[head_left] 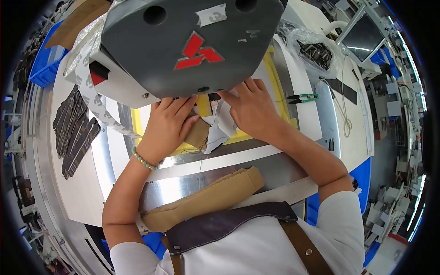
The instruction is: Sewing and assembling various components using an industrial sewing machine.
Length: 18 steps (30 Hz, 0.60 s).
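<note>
Both hands reach under the front edge of a big dark grey machine head (151, 50) with a red emblem. My left hand (168, 123), a beaded bracelet at its wrist, lies flat with its fingers stretched forward. It rests beside a brown piece of material (198, 134), and its fingertips meet the machine's lower edge. On the other side my right hand (254, 110) presses down with its fingers extended, next to a white piece (224, 120). A small yellow strip (204, 106) shows between the hands. The machine head partly hides the fingertips of both.
Green-handled snips (302, 98) lie to the right. Dark striped fabric pieces (75, 130) are piled at the left. A plastic bag (321, 57) of dark pieces and a screen (364, 36) stand back right. A brown padded roll (206, 197) lies along the near edge.
</note>
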Available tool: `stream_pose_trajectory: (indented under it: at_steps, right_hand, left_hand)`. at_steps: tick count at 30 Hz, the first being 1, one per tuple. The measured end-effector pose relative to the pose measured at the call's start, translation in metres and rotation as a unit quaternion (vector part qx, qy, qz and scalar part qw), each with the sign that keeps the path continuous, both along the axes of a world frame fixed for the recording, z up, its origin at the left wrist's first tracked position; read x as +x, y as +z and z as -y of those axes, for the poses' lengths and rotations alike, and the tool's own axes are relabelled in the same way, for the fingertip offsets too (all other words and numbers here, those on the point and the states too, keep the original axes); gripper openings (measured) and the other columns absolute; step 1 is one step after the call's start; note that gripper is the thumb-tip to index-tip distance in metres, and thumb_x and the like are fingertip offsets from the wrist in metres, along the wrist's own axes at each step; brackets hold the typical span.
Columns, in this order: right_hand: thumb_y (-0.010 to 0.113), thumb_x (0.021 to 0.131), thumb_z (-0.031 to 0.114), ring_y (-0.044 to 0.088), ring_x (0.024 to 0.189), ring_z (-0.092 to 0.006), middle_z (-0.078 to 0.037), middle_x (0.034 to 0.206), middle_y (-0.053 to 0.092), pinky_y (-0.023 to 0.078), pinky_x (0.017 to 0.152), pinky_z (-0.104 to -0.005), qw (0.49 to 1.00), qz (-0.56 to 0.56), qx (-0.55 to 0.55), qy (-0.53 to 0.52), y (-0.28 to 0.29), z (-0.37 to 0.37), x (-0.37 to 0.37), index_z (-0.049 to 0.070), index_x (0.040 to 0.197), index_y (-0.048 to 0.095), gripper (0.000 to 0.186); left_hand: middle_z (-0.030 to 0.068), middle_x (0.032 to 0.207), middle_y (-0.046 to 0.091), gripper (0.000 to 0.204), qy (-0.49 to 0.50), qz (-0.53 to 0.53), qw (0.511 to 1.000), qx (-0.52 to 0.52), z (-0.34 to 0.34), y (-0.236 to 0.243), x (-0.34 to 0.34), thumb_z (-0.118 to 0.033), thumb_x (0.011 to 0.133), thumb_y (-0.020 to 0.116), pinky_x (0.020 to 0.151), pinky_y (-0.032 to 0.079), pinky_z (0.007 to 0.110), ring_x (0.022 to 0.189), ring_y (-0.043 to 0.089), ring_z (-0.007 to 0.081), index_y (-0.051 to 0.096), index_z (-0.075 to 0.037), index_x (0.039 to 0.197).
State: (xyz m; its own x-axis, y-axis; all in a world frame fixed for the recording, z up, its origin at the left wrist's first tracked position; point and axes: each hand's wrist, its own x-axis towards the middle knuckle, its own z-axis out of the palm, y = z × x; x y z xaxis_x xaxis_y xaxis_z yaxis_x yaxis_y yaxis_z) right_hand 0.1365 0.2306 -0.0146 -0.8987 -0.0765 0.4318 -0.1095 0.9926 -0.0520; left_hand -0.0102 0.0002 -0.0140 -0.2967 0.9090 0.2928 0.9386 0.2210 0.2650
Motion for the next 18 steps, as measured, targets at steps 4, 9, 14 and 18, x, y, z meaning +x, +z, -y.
stream_pose_trajectory:
  at_steps: [4, 9, 14, 18]
  right_hand:
    - [0.077, 0.082, 0.009, 0.06, 0.107, -0.0241, -0.006, 0.115, 0.062, 0.047, 0.087, -0.0409, 1.0, -0.009, -0.005, 0.012, 0.0009, -0.0007, 0.0007, 0.01, 0.127, 0.078, 0.045]
    - [0.077, 0.083, 0.009, 0.06, 0.108, -0.0242, -0.006, 0.115, 0.062, 0.047, 0.088, -0.0405, 1.0, 0.01, -0.002, 0.0, 0.0018, 0.0007, 0.0022, 0.01, 0.128, 0.078, 0.045]
    - [0.077, 0.084, 0.009, 0.059, 0.109, -0.0242, -0.006, 0.114, 0.062, 0.047, 0.088, -0.0406, 1.0, 0.009, -0.008, 0.004, 0.0017, 0.001, 0.0023, 0.01, 0.129, 0.078, 0.045]
    - [0.077, 0.084, 0.01, 0.059, 0.108, -0.0243, -0.006, 0.114, 0.061, 0.047, 0.088, -0.0408, 1.0, 0.014, -0.005, 0.004, 0.002, 0.0017, 0.0026, 0.01, 0.129, 0.078, 0.046]
  left_hand:
    - [0.0119, 0.145, 0.067, 0.054, -0.005, -0.007, 1.0, 0.012, -0.0002, -0.0005, -0.0007, -0.02, 0.097, 0.075, 0.122, 0.033, 0.054, 0.133, 0.057, 0.0349, 0.065, -0.005, 0.148]
    - [0.012, 0.145, 0.066, 0.054, -0.005, -0.004, 1.0, 0.011, -0.0004, 0.0011, -0.0002, -0.02, 0.097, 0.076, 0.123, 0.033, 0.055, 0.134, 0.056, 0.0356, 0.065, -0.005, 0.147]
    - [0.0121, 0.143, 0.067, 0.053, -0.006, 0.003, 1.0, 0.03, 0.0, 0.0026, 0.0012, -0.018, 0.096, 0.076, 0.123, 0.033, 0.055, 0.136, 0.056, 0.0366, 0.066, -0.005, 0.146]
    - [0.0121, 0.143, 0.067, 0.052, -0.01, 0.008, 1.0, 0.016, -0.0003, 0.0032, 0.0009, -0.018, 0.096, 0.076, 0.123, 0.034, 0.055, 0.136, 0.056, 0.0367, 0.067, -0.005, 0.145]
